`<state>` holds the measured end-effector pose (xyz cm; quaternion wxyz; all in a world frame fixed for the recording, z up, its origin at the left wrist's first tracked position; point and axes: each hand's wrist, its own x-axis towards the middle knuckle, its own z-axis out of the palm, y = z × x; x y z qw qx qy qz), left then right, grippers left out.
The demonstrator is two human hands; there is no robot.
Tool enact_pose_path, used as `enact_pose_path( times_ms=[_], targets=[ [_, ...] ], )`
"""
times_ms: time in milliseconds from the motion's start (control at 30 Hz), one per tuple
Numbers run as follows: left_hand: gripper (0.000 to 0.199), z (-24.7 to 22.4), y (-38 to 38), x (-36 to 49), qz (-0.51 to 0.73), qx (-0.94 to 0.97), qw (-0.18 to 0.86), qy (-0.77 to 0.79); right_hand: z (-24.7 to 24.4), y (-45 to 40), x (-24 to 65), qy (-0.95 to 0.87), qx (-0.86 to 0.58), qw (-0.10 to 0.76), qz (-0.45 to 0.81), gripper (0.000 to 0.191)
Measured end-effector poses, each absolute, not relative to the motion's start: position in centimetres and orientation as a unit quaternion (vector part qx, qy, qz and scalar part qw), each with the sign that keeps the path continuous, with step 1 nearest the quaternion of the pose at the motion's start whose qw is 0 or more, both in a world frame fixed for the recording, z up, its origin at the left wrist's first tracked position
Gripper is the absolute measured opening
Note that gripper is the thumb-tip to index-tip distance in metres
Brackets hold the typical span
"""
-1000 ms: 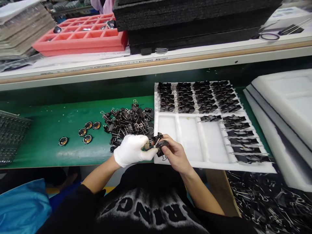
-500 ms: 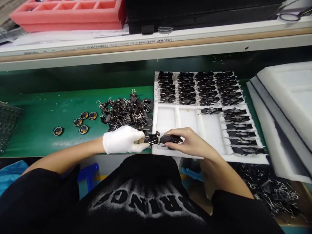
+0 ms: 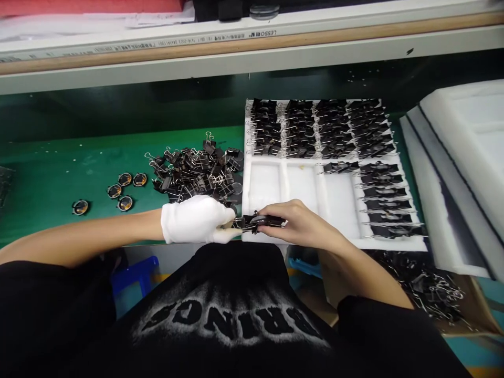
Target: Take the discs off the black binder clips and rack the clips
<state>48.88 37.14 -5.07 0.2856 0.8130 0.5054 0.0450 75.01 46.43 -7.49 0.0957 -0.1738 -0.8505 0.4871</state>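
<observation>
Fingers of the left hand (image 3: pixel 192 218), in a white glove, are closed on the wire handles of a black clip (image 3: pixel 248 222); whether the clip's mouth is spread cannot be told. By the bare fingers of the right hand (image 3: pixel 309 224), a dark round part (image 3: pixel 261 220) is gripped, with what looks like a second clip partly hidden under them. The round part is held just right of the left fingertips, over the front left corner of the white tray (image 3: pixel 249 237). Clip and round part are lined up side to side, long axis roughly parallel to the surface's front edge; contact between them looks likely, but is blurred. The round part is nearer the right hand, the black clip nearer the left.

Materials: black clip bodies are smooth and wedge-shaped, handles thin, looped, shiny wire. A tangled clip pile (image 3: pixel 192 170) is seen on the smooth green surface (image 3: pixel 47 157), just beyond the glove. Small round pieces (image 3: pixel 80 207), dark with orange inside, are scattered farther left. The tray is soft-looking, foam-like, divided by raised ribs; clipped parts (image 3: pixel 301 128) are packed in rows across its back compartments and down the front right one.
</observation>
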Motion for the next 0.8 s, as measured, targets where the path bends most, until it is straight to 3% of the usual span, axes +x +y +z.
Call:
enact_pose_path(
  times_ms=[200,267,367,467,700,800],
  targets=[
    [0.041,-4.2,37.5,49.0,0.047,0.792,0.292,0.535,-8.0,46.3,75.2,-0.852,-0.193,0.144,0.464,0.013],
    [0.048,-4.0,37.9,49.5,0.075,0.736,0.392,0.547,-7.9,46.4,75.2,-0.847,-0.22,0.154,0.459,0.01],
    [0.074,-4.3,38.4,50.5,0.1,0.535,0.623,0.562,-7.4,46.5,74.9,-0.832,-0.238,0.158,0.476,0.006],
    [0.072,-4.9,38.8,51.4,0.12,0.37,0.726,0.568,-7.2,46.3,74.9,-0.847,-0.241,0.161,0.445,0.018],
    [0.067,-4.7,38.7,52.0,0.109,0.337,0.78,0.516,-8.6,45.2,76.1,-0.928,-0.15,0.322,0.113,0.03],
    [0.06,-4.2,38.7,52.2,0.147,0.464,0.704,0.517,-8.9,45.0,77.1,-0.91,-0.19,0.356,0.096,0.037]
  ],
)
